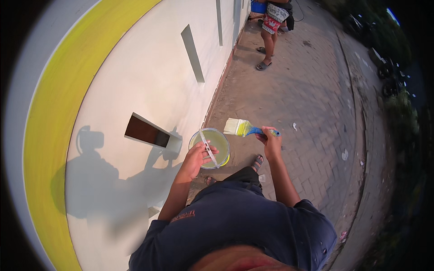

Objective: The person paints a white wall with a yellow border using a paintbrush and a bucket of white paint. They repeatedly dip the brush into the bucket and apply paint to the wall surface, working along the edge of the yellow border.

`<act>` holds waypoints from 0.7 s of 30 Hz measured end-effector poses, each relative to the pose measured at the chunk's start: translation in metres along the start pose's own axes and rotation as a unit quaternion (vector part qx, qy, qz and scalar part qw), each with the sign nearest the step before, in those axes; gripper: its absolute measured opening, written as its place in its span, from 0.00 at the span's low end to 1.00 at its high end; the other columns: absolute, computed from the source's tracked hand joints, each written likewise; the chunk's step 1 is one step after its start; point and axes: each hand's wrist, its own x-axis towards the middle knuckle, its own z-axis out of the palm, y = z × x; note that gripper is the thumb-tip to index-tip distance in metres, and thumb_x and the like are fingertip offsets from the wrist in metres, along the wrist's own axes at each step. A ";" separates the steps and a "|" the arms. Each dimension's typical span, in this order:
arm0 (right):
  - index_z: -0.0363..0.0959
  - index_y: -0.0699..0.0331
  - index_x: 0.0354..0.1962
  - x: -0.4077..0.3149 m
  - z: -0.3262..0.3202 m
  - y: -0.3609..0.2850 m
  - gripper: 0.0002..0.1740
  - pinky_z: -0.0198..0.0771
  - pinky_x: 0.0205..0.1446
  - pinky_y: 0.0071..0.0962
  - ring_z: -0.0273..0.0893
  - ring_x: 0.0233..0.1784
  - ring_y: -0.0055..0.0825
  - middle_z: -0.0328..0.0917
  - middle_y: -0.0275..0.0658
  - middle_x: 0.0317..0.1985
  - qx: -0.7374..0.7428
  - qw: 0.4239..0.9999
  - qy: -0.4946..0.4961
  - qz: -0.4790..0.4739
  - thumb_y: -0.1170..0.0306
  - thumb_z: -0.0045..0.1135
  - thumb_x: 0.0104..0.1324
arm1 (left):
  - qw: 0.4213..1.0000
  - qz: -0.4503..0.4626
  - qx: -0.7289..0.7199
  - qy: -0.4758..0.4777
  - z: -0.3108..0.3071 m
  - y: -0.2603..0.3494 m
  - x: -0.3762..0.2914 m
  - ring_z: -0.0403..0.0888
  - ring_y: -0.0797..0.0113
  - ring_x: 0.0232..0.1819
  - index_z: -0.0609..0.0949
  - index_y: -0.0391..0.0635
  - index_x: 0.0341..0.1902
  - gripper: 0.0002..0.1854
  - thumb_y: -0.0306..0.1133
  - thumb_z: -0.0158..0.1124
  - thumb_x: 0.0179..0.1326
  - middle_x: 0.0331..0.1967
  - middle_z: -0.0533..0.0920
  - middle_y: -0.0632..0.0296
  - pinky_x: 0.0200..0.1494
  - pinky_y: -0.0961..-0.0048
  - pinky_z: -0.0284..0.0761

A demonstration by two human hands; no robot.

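Note:
My left hand (196, 158) has its fingers hooked under the pale strap handle (211, 153) of a round paint bucket (225, 142). The bucket's inside looks pale grey-green, and bright yellow shows at its lower outer side. How much paint it holds I cannot tell. To the right of it, my right hand (272, 139) grips a wide paintbrush (251, 130) by its blue, paint-spotted handle. The brush lies roughly level, its whitish bristles (233, 126) pointing left beside the bucket rim, apart from it. Yellow paint marks the ferrule.
A cream wall (156, 78) with narrow recessed slots (193, 54) and a yellow band (56, 111) runs along my left. Farther along it stands another person (269, 37) near a blue bucket (258, 7). Herringbone paving (315, 111) with litter stretches right; motorbikes (388, 74) stand beyond.

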 end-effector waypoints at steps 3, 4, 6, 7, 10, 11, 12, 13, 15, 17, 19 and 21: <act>0.73 0.70 0.38 0.009 -0.022 -0.037 0.08 0.84 0.40 0.29 0.84 0.33 0.33 0.80 0.44 0.34 -0.012 0.999 -0.023 -0.020 0.74 0.61 0.66 | 1.000 0.017 0.002 -0.010 0.038 0.004 0.018 0.79 0.56 0.56 0.72 0.45 0.61 0.21 0.44 0.47 0.73 0.48 0.80 0.54 0.60 0.56 0.73; 0.73 0.71 0.38 0.017 -0.028 -0.053 0.08 0.84 0.40 0.28 0.84 0.33 0.33 0.80 0.44 0.34 -0.026 0.999 -0.033 -0.032 0.74 0.61 0.66 | 1.000 0.023 0.003 -0.012 0.051 0.006 0.028 0.80 0.56 0.56 0.72 0.45 0.61 0.21 0.45 0.47 0.73 0.48 0.80 0.54 0.60 0.56 0.73; 0.74 0.71 0.38 0.036 -0.044 -0.094 0.08 0.84 0.41 0.28 0.84 0.34 0.32 0.80 0.44 0.34 -0.047 0.997 -0.046 -0.037 0.74 0.61 0.66 | 0.999 0.030 0.024 -0.013 0.084 0.014 0.050 0.80 0.57 0.56 0.72 0.44 0.62 0.23 0.47 0.45 0.73 0.48 0.80 0.54 0.59 0.56 0.73; 0.74 0.71 0.38 0.047 -0.050 -0.108 0.08 0.84 0.41 0.28 0.84 0.34 0.32 0.80 0.43 0.34 -0.060 0.995 -0.062 -0.041 0.73 0.61 0.67 | 0.999 0.032 0.030 -0.009 0.097 0.016 0.062 0.80 0.57 0.55 0.72 0.44 0.62 0.24 0.48 0.45 0.73 0.47 0.80 0.54 0.59 0.56 0.73; 0.74 0.72 0.39 0.077 -0.057 -0.142 0.09 0.84 0.42 0.28 0.84 0.34 0.32 0.81 0.44 0.34 -0.067 0.994 -0.083 -0.022 0.73 0.61 0.66 | 0.999 0.025 0.043 0.007 0.124 0.025 0.094 0.80 0.57 0.55 0.71 0.43 0.64 0.27 0.51 0.43 0.73 0.47 0.80 0.55 0.58 0.57 0.74; 0.74 0.71 0.39 0.087 -0.059 -0.151 0.08 0.83 0.41 0.28 0.84 0.34 0.32 0.81 0.44 0.34 -0.072 0.993 -0.094 -0.023 0.74 0.60 0.67 | 0.998 0.031 0.049 0.001 0.133 0.026 0.103 0.80 0.57 0.54 0.71 0.42 0.64 0.28 0.51 0.43 0.73 0.47 0.80 0.55 0.57 0.57 0.74; 0.73 0.70 0.38 0.097 -0.061 -0.162 0.07 0.83 0.41 0.28 0.84 0.34 0.32 0.81 0.44 0.34 -0.078 0.991 -0.103 -0.020 0.74 0.60 0.67 | 0.998 0.040 0.049 -0.012 0.145 0.028 0.110 0.80 0.57 0.54 0.70 0.41 0.65 0.29 0.52 0.42 0.73 0.47 0.80 0.55 0.57 0.57 0.74; 0.73 0.70 0.38 0.105 -0.063 -0.173 0.06 0.83 0.40 0.28 0.84 0.34 0.32 0.81 0.44 0.34 -0.080 0.989 -0.120 -0.024 0.75 0.59 0.67 | 0.998 0.036 0.053 -0.001 0.157 0.030 0.120 0.80 0.57 0.54 0.70 0.41 0.65 0.30 0.53 0.42 0.73 0.47 0.80 0.54 0.57 0.57 0.74; 0.74 0.70 0.38 0.115 -0.061 -0.183 0.06 0.83 0.40 0.28 0.84 0.34 0.31 0.81 0.44 0.33 -0.133 0.979 -0.153 -0.014 0.75 0.59 0.67 | 0.997 0.058 0.058 -0.012 0.172 0.036 0.134 0.80 0.57 0.54 0.70 0.40 0.64 0.31 0.54 0.42 0.73 0.47 0.80 0.54 0.57 0.57 0.74; 0.75 0.71 0.37 0.137 -0.056 -0.208 0.07 0.82 0.40 0.27 0.84 0.34 0.30 0.82 0.43 0.32 -0.174 0.964 -0.199 -0.025 0.74 0.60 0.66 | 0.996 0.065 0.052 -0.023 0.204 0.045 0.149 0.80 0.56 0.55 0.70 0.40 0.63 0.31 0.55 0.41 0.72 0.47 0.80 0.53 0.58 0.57 0.74; 0.77 0.73 0.34 0.146 -0.051 -0.215 0.08 0.82 0.41 0.27 0.84 0.34 0.28 0.82 0.41 0.30 -0.227 0.947 -0.229 -0.015 0.73 0.62 0.65 | 0.996 0.065 0.052 -0.035 0.221 0.048 0.161 0.80 0.56 0.55 0.70 0.39 0.64 0.32 0.56 0.39 0.73 0.48 0.80 0.52 0.59 0.58 0.73; 0.79 0.71 0.33 0.161 -0.038 -0.218 0.08 0.80 0.39 0.28 0.84 0.33 0.28 0.82 0.41 0.27 -0.323 0.896 -0.295 -0.075 0.72 0.64 0.63 | 0.996 0.055 0.063 -0.042 0.235 0.054 0.178 0.79 0.55 0.57 0.69 0.38 0.65 0.34 0.56 0.34 0.74 0.50 0.80 0.52 0.60 0.58 0.72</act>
